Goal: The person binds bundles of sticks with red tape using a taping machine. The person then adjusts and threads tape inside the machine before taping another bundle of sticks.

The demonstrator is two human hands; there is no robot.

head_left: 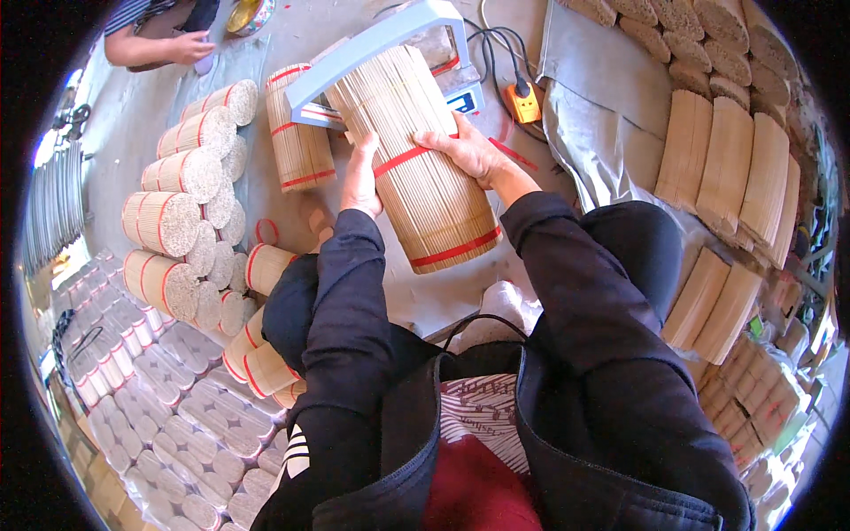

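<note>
1. Head view: the left hand [361,180] grasps the left side of a thick stick bundle [434,196], its thumb pointing to the far end.
2. The right hand [467,157] grips the opposite side, fingers beside the middle red band [400,161].
3. The bundle is tilted above the person's lap, its far end near the grey arched frame [372,41]; contact there is unclear.
4. For a good hold, press evenly from both sides so the sticks stay packed.
5. Avoid dragging the middle band or the near-end red band [456,251] out of place.
</note>
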